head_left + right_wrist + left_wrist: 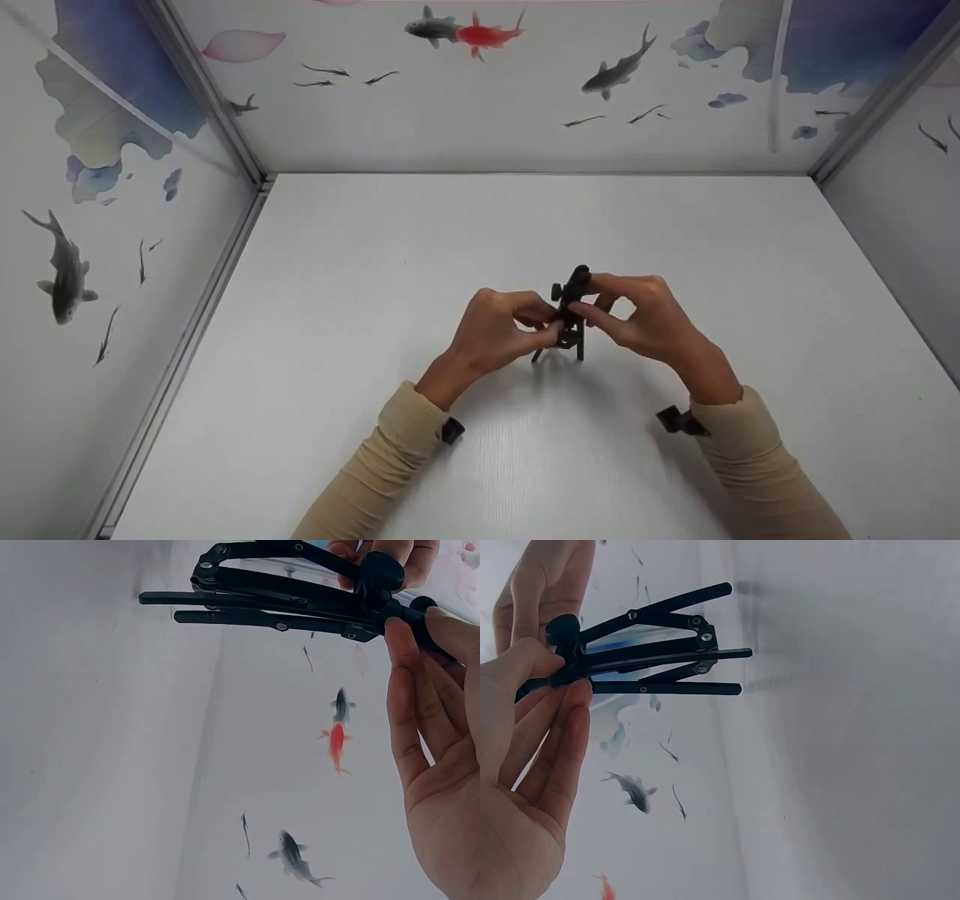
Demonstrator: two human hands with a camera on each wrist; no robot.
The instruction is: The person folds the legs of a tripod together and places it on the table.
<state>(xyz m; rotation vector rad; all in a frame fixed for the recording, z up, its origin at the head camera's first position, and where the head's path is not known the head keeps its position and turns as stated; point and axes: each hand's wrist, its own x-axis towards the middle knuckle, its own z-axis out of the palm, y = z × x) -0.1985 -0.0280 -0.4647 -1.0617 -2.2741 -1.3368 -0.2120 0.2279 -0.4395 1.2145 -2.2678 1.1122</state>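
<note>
A small black tripod (577,283) stands upright between both hands, legs downward and only slightly spread. My left hand (491,330) pinches it around the middle with thumb and fingers. Higher up, the thumb and fingers of my right hand (652,322) grip its upper column. The left wrist view shows the tripod's legs (667,656) with hinged braces, their tips close over the table, and a round knob (562,628) by the left thumb. Seen from the right wrist, the column lies between the right thumb and fingers (403,645); the left fingers are partly hidden behind the knob.
A white table (360,240) lies beneath the hands. White panels printed with fish surround it: a back wall (487,112), a left wall (135,247) and a right wall (892,157), joined by metal corner rails. Dark wrist mounts (679,420) sit at both sleeve cuffs.
</note>
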